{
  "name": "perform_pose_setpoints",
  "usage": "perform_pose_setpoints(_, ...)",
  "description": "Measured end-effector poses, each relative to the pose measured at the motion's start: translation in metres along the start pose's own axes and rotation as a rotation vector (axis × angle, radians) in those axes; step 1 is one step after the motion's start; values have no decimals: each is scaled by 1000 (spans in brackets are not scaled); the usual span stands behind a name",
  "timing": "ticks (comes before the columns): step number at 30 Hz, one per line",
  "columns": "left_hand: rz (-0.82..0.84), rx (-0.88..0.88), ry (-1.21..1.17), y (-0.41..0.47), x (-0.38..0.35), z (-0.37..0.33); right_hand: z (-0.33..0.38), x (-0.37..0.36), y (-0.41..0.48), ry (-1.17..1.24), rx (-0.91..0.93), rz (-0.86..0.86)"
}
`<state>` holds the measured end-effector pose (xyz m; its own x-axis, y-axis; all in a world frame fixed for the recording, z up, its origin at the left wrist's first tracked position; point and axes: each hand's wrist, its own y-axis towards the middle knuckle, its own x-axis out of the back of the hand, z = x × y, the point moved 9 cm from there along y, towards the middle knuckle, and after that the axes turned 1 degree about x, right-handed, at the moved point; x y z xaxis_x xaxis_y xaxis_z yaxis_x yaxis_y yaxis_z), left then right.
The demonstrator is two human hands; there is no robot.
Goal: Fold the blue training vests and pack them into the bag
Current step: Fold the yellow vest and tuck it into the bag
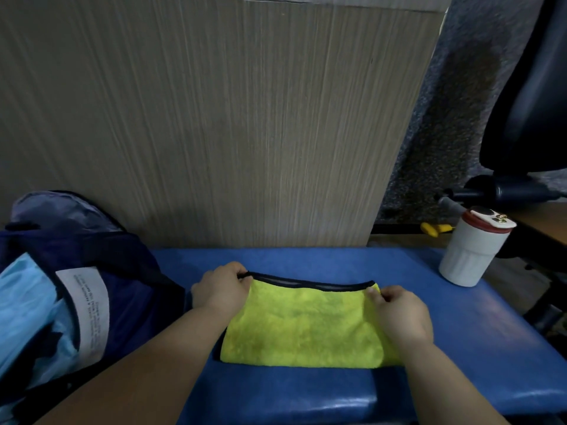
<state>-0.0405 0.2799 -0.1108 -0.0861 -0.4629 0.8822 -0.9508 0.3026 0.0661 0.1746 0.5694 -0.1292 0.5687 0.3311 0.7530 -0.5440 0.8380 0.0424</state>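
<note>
wall: tall wood-look board (pixel 214 118) behind | floor: dark grey carpet (pixel 445 133) at right | seat: black chair (pixel 527 102) far right | front: blue padded bench (pixel 306 394), shiny edge | light: dim

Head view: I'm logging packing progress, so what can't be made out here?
Head view only:
- Dark blue fabric bag with light blue lining: cut off by left edge, contents unseen.
- White label on it: print too small.
- Folded yellow-green cloth with dark trim: underlayers hidden by its top layer; near-right corner covered by the right hand.

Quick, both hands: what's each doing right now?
Left hand: pinching the yellow cloth, far left corner.
Right hand: pinching its far right corner.
</note>
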Motion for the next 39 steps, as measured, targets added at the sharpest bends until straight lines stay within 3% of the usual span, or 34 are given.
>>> perform_pose_setpoints(2, -10, -43, 133, -6, -3, -5, -3, 1, 1, 14, -2, 2)
perform_pose_setpoints(5, -96, -303, 153, -29, -3, -40, 5, 7, -3, 10, 50, -30)
perform_pose_setpoints(7, 25, -479, 100, -49, -21, -67, 27, 11, -12, -85, 183, -55)
perform_pose_setpoints(9, 225, -541, 117, -67, -49, -80, 51, -5, -28, -259, 350, 66)
perform_pose_setpoints(11, 356, -527, 215, -77, -71, -79, 59, -37, -47, -441, 445, 290)
perform_pose_setpoints(14, 413, -483, 289, -75, -81, -72, 44, -62, -59, -548, 405, 497)
perform_pose_setpoints(20, 422, -459, 330, -75, -82, -69, 40, -47, -56, -397, 379, 393)
perform_pose_setpoints(25, 405, -462, 337, -78, -80, -69, 23, -15, -46, -350, 156, 224)
perform_pose_setpoints(29, 334, -462, 331, -81, -75, -69, 8, -9, -48, -374, -34, 285)
perform_pose_setpoints(34, 291, -448, 323, -84, -73, -66, 16, -1, -54, -346, -68, 390)
perform_pose_setpoints(39, 344, -435, 314, -81, -77, -62, 26, -4, -54, -88, -39, 466)
